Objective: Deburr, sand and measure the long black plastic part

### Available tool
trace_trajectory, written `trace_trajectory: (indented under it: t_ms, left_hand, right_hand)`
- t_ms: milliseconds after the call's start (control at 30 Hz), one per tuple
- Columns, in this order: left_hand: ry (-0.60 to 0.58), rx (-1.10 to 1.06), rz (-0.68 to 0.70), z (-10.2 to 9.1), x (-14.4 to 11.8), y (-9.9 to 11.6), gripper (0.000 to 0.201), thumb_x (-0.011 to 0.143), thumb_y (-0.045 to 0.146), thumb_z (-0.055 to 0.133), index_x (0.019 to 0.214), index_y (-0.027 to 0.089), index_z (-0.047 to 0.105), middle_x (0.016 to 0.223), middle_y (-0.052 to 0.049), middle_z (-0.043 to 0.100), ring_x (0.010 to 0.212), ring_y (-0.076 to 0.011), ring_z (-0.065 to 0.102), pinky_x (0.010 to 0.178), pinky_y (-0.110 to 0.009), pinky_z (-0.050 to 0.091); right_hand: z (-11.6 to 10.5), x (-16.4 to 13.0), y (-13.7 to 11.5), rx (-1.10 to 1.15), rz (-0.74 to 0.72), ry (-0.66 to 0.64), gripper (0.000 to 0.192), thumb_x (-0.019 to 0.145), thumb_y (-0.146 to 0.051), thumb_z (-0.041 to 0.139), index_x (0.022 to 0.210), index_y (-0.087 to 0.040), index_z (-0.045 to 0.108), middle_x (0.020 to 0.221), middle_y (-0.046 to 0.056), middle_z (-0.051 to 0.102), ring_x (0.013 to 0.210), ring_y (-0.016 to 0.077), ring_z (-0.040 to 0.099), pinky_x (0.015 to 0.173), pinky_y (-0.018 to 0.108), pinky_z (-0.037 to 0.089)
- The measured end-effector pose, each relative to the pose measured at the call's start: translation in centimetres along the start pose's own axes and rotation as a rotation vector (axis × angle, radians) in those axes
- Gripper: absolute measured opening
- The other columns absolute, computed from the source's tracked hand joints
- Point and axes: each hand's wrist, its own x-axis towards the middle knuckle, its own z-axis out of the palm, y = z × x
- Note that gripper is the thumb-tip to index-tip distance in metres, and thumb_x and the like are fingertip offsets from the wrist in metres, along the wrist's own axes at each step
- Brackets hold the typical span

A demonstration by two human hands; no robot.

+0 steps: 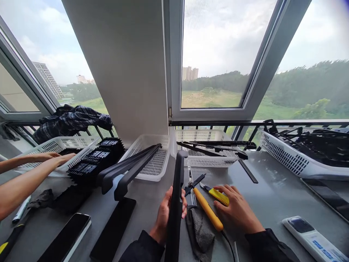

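Note:
My left hand is wrapped round a long black plastic bar with a bent end, tilted upward in front of me. On the grey table, my right hand has its thumb and fingers on a yellow utility knife, whose blade points left. Between my hands lies a soldering iron with a yellow handle and a black cord. A dark grey cloth is under its handle, and a small black strip lies near its metal tip.
Two similar black bars lean on a white basket. Another basket bears thin black parts; a larger one stands right. A co-worker's hands reach into the left basket. Two phones and a white device lie nearer me.

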Motion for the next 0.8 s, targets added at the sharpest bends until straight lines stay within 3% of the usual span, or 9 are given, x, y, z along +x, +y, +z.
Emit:
trace_trajectory:
  t_ms: [133,333,800]
  left_hand:
    - [-0.055,-0.021,-0.017,-0.3,-0.5,-0.7,0.052,0.093,0.066,0.069,0.089,0.015,0.066,0.079,-0.001,0.055,0.054,-0.0089,0.045,0.041,-0.021,0.04]
    - [-0.011,0.018,-0.064,-0.1,-0.7,-0.5,0.056,0.096,0.068,0.065,0.091,0.013,0.069,0.066,0.0,0.054,0.048,-0.0085,0.041,0.041,-0.02,0.037]
    - [0.028,0.167,-0.005,0.8,-0.9,1.3,0.056,0.093,0.068,0.07,0.09,0.013,0.075,0.053,0.001,0.053,0.046,-0.0101,0.044,0.047,-0.021,0.038]
  right_hand:
    - [-0.3,-0.3,-0.4,0.043,0.028,0.015,0.033,0.089,-0.04,0.059,0.11,-0.024,0.078,0.112,0.01,0.077,0.106,0.032,0.068,0.095,0.045,0.052]
    - [-1.3,-0.4,-1.8,0.128,0.065,0.21,0.031,0.094,-0.045,0.056,0.111,-0.025,0.072,0.112,0.007,0.075,0.095,0.0266,0.073,0.085,0.039,0.054]
    - [0.5,-0.4,-0.8,-0.073,0.008,0.163,0.025,0.095,-0.037,0.061,0.113,-0.025,0.074,0.111,0.007,0.075,0.099,0.0279,0.074,0.084,0.039,0.055]
